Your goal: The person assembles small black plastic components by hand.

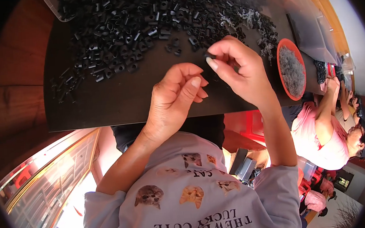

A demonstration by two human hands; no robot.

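Note:
My right hand (244, 68) pinches a small black plastic piece (208, 55) between thumb and forefinger, just above the dark table (130, 103). To its left, my left hand (173, 95) is loosely curled, with the thumb laid against the fingers; whatever it holds, if anything, is hidden. Beyond both hands spreads a big heap of short black tubular plastic pieces (117, 42). Small metal springs (267, 43) lie scattered at the heap's right side. Thin black pins (65, 86) form a loose group at the table's left.
An orange-red bowl (281, 67) full of fine springs stands near the table's right edge. Clear plastic bins (310, 26) stand beyond it. A person in a pink top (317, 137) works farther along on the right. The table's front edge runs close to my body.

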